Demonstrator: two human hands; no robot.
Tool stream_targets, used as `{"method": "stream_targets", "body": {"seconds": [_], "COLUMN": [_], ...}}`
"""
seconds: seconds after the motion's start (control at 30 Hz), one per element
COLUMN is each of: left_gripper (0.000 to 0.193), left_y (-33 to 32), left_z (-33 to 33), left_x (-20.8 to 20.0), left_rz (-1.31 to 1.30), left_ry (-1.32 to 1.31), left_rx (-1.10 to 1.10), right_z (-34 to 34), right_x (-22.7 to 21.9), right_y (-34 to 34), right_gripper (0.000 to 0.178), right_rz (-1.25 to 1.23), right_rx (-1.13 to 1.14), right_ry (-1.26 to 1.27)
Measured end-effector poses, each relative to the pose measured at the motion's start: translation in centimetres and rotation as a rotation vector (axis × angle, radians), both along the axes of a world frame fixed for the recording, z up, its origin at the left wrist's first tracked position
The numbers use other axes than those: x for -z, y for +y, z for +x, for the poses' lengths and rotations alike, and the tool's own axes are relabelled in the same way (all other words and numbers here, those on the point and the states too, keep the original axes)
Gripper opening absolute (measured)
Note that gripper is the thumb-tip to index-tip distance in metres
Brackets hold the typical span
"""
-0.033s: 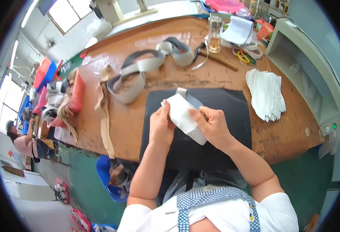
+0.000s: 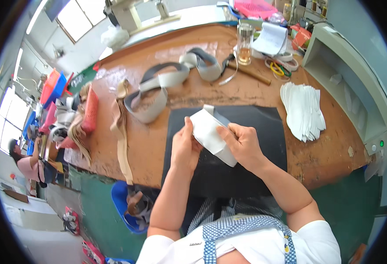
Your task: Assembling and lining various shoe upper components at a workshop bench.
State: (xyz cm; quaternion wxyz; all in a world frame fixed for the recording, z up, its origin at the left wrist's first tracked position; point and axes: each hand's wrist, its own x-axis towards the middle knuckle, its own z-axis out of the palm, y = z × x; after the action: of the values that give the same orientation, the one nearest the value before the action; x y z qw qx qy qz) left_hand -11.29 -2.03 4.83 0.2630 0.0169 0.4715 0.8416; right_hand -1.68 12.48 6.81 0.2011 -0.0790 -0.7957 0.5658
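Holding white piece [image 2: 207, 131], jar [image 2: 245, 38] of amber liquid [image 2: 244, 56] beyond

I'm seeing scuffs and dark marks on the brown bench [image 2: 228, 94]. At its front edge a black mat [image 2: 224, 182] is lying, and a fanned stack of white pieces [image 2: 303, 112] is resting to the right. Grey-and-white bands [image 2: 174, 79] are looping farther back, beige strips [image 2: 122, 154] are running to the front edge, and a lidded glass [image 2: 245, 48] is standing near a wooden-handled tool [image 2: 255, 74].
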Motion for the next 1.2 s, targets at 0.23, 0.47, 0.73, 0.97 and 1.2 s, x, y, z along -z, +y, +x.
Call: {"method": "stream_targets", "body": {"seconds": [0.23, 0.47, 0.73, 0.97, 1.2], "left_gripper": [0.031, 0.029, 0.029, 0.025, 0.029], "left_y": [-1.4, -1.0, -1.3, -4.7, -4.8], "left_z": [2.8, 2.8, 3.2, 1.9, 3.1], "left_x": [-1.3, -2.0, -1.4, -1.0, -1.1], "left_rz": [0.041, 0.075, 0.044, 0.113, 0.226], "left_ry": [0.014, 0.148, 0.213, 0.136, -0.072], "left_rx": [0.256, 0.119, -0.095, -0.074, 0.011], "right_z": [-2.4, -4.8, -5.4, -3.9, -1.9], "right_x": [-0.5, 0.5, 0.6, -2.1, -1.2], "right_y": [0.5, -0.9, -2.5, -1.5, -1.1], "right_gripper": [0.053, 0.050, 0.055, 0.041, 0.028], "right_rz": [-0.043, -0.144, -0.412, -0.584, -0.112], "right_rx": [0.036, 0.130, -0.019, -0.336, -0.395], "right_ry": [0.097, 0.166, 0.127, -0.100, -0.137]}}
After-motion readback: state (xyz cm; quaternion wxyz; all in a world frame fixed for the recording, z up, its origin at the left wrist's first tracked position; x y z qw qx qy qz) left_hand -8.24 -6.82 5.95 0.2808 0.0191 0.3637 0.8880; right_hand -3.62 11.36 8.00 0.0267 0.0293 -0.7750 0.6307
